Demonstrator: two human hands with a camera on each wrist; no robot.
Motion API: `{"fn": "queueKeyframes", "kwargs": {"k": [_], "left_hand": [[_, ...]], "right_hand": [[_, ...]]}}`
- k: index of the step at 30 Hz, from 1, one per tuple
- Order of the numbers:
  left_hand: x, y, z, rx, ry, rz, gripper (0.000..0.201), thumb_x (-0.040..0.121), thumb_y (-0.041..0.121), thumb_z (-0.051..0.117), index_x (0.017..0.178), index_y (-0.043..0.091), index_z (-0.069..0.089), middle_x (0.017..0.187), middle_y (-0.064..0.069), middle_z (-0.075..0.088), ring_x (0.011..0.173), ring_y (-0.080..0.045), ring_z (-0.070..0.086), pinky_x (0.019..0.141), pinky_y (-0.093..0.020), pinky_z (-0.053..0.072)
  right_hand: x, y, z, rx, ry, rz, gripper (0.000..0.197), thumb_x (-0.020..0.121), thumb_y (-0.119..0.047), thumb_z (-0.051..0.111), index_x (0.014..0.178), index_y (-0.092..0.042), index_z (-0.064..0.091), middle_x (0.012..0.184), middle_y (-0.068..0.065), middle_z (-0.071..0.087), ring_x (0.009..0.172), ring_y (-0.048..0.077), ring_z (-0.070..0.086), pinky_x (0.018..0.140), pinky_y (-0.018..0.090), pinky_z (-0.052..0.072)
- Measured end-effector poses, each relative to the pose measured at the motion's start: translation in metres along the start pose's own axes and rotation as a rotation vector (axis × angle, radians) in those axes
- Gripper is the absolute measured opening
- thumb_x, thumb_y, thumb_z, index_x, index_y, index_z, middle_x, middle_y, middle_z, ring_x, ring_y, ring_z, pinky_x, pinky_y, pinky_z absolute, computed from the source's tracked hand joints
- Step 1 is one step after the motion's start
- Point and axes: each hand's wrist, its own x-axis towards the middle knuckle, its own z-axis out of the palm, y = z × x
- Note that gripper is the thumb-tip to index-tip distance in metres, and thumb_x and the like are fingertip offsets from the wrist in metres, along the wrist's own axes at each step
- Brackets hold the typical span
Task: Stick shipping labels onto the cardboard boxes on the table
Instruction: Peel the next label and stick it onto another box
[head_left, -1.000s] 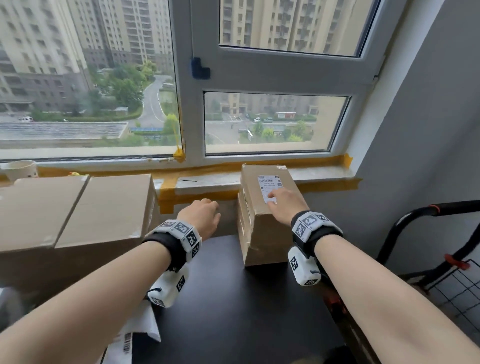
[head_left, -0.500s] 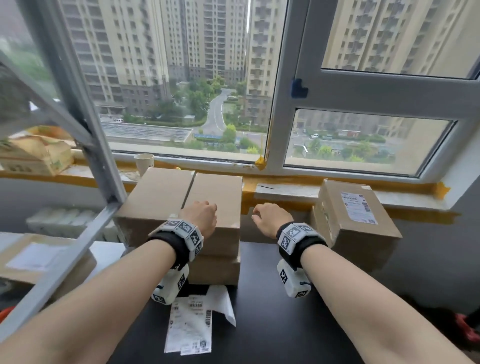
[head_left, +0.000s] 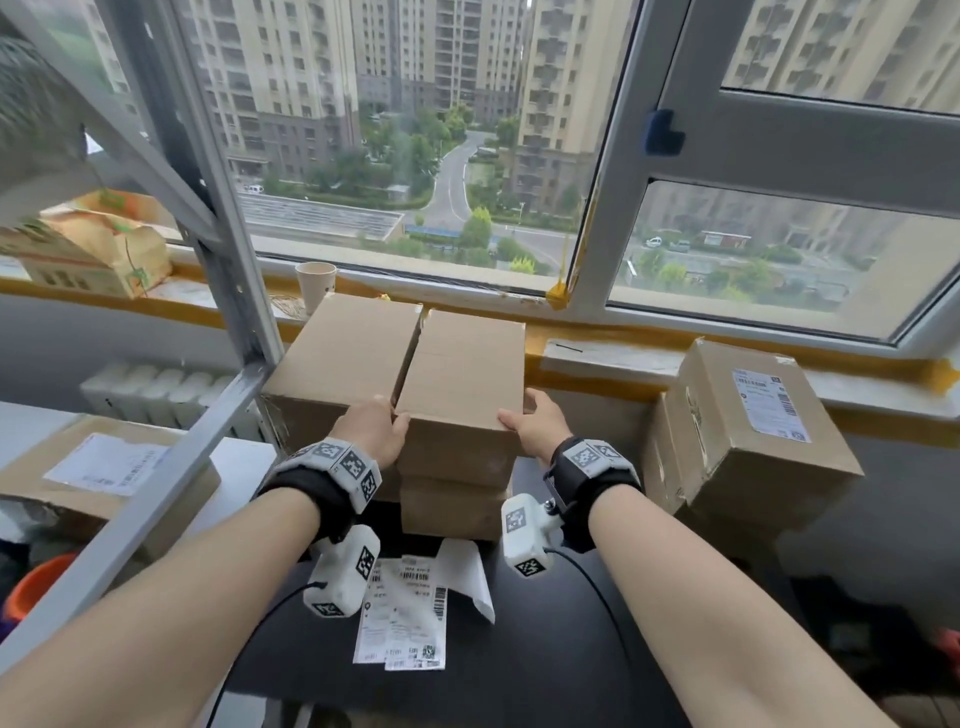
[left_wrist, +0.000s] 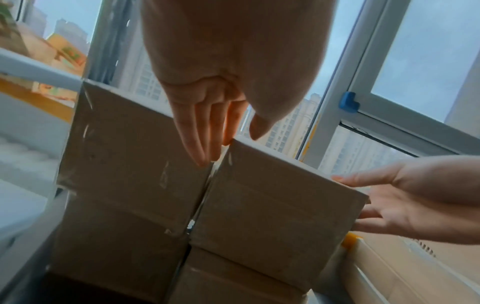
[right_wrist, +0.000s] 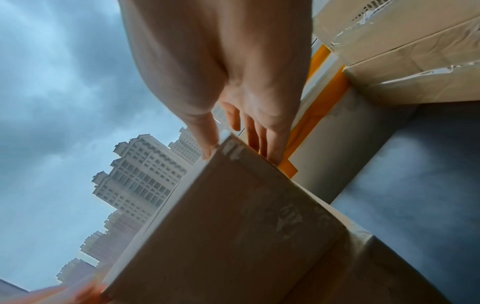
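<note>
Flanking plain box (head_left: 462, 374): left hand (head_left: 369, 431), right hand (head_left: 535, 423)

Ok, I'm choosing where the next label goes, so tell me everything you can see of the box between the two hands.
The box is plain brown cardboard, closed, its top unlabelled. It lies flat on a lower box, close beside a neighbouring box on its left. The left hand touches its left near corner, the right hand its right one.

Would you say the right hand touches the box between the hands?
Touching. Right wrist view: the right hand touches the box, thumb on its top edge, fingers down its side.
</note>
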Motion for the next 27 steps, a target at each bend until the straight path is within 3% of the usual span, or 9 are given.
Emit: {"fn": "queueKeyframes", "kwargs": {"k": [5,6,9,12,14,16,19,23,27], "left_hand": [[0.002,0.001,0.007,-0.285,0.048,-0.085,0.033,0.094,0.031,0.047,0.101,0.002,0.062,0.107,-0.018,0.065,0.105,-0.035,0.057,0.088,-0.034,0.043],[0.004,0.000,0.010,-0.374,0.058,-0.081,0.032,0.094,0.031,0.048,0.095,0.003,0.063,0.102,-0.018,0.066,0.102,-0.034,0.059,0.090,-0.033,0.046],[0.006,0.000,0.018,-0.599,0.079,-0.058,0.030,0.091,0.033,0.053,0.075,0.009,0.063,0.089,-0.017,0.069,0.091,-0.032,0.065,0.088,-0.043,0.053],[0.004,0.015,0.029,-0.800,0.068,-0.058,0.030,0.083,0.037,0.063,0.067,0.012,0.063,0.088,-0.018,0.067,0.087,-0.032,0.068,0.087,-0.046,0.054],[-0.004,0.037,0.034,-0.919,0.035,-0.046,0.021,0.085,0.025,0.065,0.071,0.010,0.062,0.086,-0.016,0.065,0.086,-0.030,0.067,0.087,-0.043,0.055],[-0.010,0.058,0.045,-0.966,-0.010,-0.003,0.010,0.087,0.015,0.063,0.087,0.006,0.065,0.092,-0.016,0.065,0.086,-0.027,0.065,0.086,-0.039,0.055],[-0.022,0.078,0.069,-0.946,-0.112,0.057,0.030,0.090,0.009,0.058,0.118,0.000,0.058,0.100,-0.021,0.064,0.088,-0.026,0.064,0.085,-0.035,0.055],[-0.035,0.087,0.107,-0.928,-0.196,0.012,0.036,0.089,0.010,0.059,0.123,-0.001,0.055,0.103,-0.021,0.065,0.087,-0.026,0.064,0.090,-0.039,0.053],[-0.052,0.085,0.139,-0.913,-0.260,-0.037,0.039,0.087,0.010,0.062,0.124,0.000,0.057,0.095,-0.014,0.065,0.091,-0.023,0.063,0.096,-0.038,0.049]], "right_hand": [[0.008,0.005,-0.005,0.085,-0.035,0.006,0.063,0.083,-0.010,0.066,0.139,-0.012,0.037,0.130,0.018,0.056,0.111,0.031,0.060,0.094,0.049,0.051],[0.008,0.005,-0.008,0.090,-0.043,0.003,0.063,0.084,-0.010,0.066,0.139,-0.012,0.036,0.130,0.018,0.056,0.112,0.031,0.060,0.095,0.049,0.051],[0.001,0.001,-0.023,0.074,-0.033,-0.050,0.062,0.085,-0.006,0.064,0.140,-0.010,0.035,0.131,0.015,0.054,0.118,0.029,0.055,0.101,0.043,0.047],[-0.006,0.000,-0.051,0.099,0.016,-0.126,0.061,0.085,-0.001,0.063,0.139,-0.008,0.036,0.133,0.014,0.052,0.121,0.027,0.052,0.104,0.043,0.045],[-0.012,0.004,-0.073,0.119,0.043,-0.138,0.061,0.084,0.000,0.063,0.139,-0.011,0.037,0.133,0.014,0.052,0.123,0.027,0.050,0.103,0.046,0.045],[-0.020,0.012,-0.094,0.124,0.069,-0.130,0.063,0.084,-0.001,0.063,0.140,-0.014,0.037,0.134,0.014,0.052,0.124,0.027,0.049,0.104,0.048,0.044],[-0.034,0.029,-0.120,0.089,0.101,-0.116,0.064,0.085,-0.001,0.062,0.142,-0.012,0.035,0.137,0.014,0.050,0.127,0.026,0.047,0.105,0.046,0.043],[-0.048,0.063,-0.140,0.091,0.103,-0.048,0.062,0.086,0.002,0.059,0.141,-0.010,0.035,0.136,0.013,0.050,0.126,0.025,0.047,0.105,0.043,0.043],[-0.051,0.105,-0.145,0.128,0.097,0.020,0.064,0.084,0.008,0.056,0.142,-0.008,0.034,0.136,0.016,0.050,0.127,0.026,0.048,0.102,0.042,0.046]]}}
